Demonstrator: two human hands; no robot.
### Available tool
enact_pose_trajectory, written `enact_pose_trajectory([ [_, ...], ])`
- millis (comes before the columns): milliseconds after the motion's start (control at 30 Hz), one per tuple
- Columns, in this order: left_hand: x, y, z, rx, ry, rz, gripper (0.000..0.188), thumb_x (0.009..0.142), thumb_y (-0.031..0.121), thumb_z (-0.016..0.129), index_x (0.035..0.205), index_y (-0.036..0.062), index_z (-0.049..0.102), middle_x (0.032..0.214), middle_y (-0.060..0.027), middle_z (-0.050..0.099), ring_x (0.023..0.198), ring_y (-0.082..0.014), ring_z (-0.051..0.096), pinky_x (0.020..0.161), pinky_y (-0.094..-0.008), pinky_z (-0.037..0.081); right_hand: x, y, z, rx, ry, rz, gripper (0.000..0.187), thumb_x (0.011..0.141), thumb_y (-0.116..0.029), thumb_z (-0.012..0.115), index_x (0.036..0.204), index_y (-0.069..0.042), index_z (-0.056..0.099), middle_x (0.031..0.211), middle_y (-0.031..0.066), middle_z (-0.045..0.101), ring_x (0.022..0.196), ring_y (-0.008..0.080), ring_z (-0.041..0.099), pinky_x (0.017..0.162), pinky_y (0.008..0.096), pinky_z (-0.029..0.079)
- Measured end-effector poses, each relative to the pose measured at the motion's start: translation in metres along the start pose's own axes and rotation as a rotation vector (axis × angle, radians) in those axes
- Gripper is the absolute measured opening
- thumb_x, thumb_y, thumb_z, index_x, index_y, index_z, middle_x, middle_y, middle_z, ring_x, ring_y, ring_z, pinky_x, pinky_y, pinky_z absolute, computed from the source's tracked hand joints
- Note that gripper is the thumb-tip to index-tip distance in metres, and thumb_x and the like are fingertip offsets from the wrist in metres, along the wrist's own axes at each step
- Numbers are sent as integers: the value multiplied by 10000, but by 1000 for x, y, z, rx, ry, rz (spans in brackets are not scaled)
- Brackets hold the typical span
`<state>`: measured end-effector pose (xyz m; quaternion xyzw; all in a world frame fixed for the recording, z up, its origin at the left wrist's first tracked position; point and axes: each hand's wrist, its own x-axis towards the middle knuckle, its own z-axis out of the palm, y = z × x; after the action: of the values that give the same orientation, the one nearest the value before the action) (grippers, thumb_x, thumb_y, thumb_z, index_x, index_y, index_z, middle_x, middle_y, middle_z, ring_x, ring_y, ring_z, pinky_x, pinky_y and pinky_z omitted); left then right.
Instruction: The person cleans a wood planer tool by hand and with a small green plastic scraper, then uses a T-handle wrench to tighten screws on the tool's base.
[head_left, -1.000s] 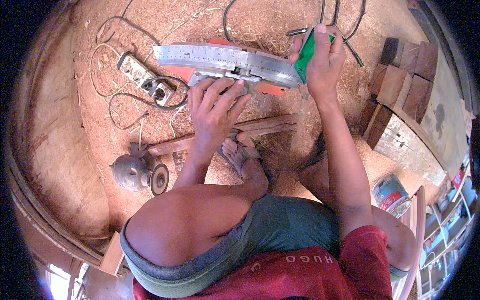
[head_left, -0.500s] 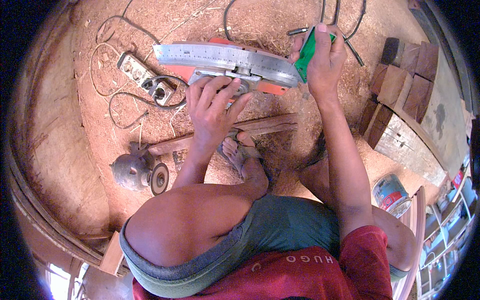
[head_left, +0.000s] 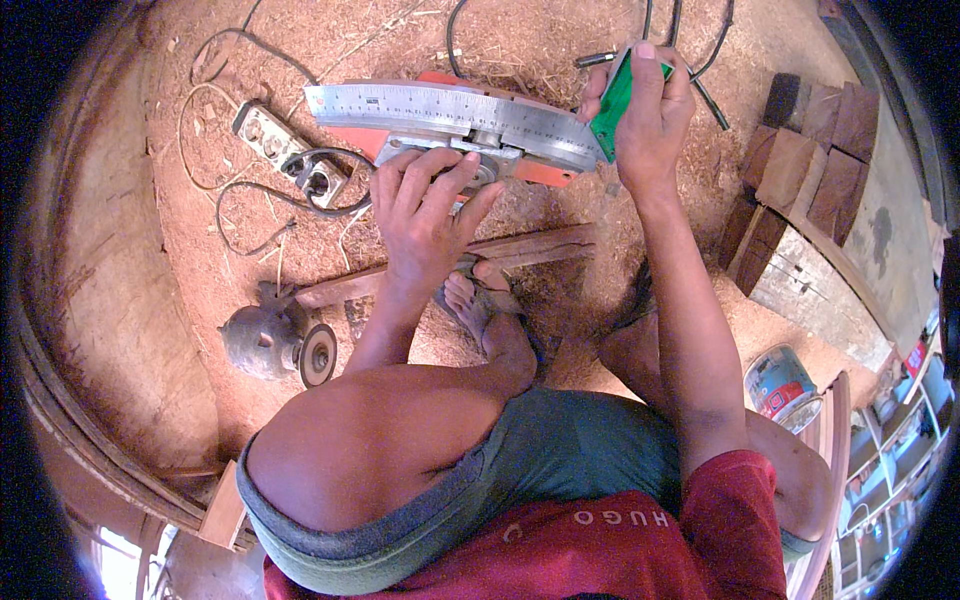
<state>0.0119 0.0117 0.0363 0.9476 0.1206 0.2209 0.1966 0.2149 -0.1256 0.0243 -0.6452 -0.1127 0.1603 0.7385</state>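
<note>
In my right hand (head_left: 655, 125) is the green handle of a try square (head_left: 616, 108), with my thumb lying along it. The square's long steel blade (head_left: 400, 106), marked like a ruler, reaches left across an orange and silver tool (head_left: 355, 141) on the floor. Over the tool's metal fitting (head_left: 487, 166), just below the blade, curl the fingers of my left hand (head_left: 425, 205); the thumb stands apart to the right. The blade covers part of the tool, so I cannot tell its exact kind.
Left of the tool lies a power strip (head_left: 268, 139) with looping cords. A motor with a grinding disc (head_left: 318, 356) sits near my left knee. A plank (head_left: 545, 247) crosses the sawdust-covered floor by my foot. Wood blocks (head_left: 790, 170) and a tin can (head_left: 780, 380) stand at right.
My right hand and the try square have shifted up very slightly. My left hand keeps its place on the tool.
</note>
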Motion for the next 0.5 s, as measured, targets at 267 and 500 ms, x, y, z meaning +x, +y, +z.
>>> enact_pose_trajectory([
  [267, -1, -4, 2, 30, -29, 106, 396, 748, 234, 919, 1115, 160, 787, 1137, 16, 696, 1074, -247, 602, 913, -418, 473, -1, -2, 0, 7, 12, 14, 286, 1138, -320, 475, 1044, -50, 471, 680, 151, 631, 540, 204, 622, 525, 355, 549],
  [500, -1, -5, 0, -73, -6, -29, 482, 697, 174, 949, 1147, 121, 783, 1109, -18, 710, 1091, -261, 609, 931, -414, 482, -2, -4, 2, -18, 15, 0, 302, 1135, -334, 481, 1026, -52, 481, 670, 146, 629, 541, 196, 621, 527, 347, 544],
])
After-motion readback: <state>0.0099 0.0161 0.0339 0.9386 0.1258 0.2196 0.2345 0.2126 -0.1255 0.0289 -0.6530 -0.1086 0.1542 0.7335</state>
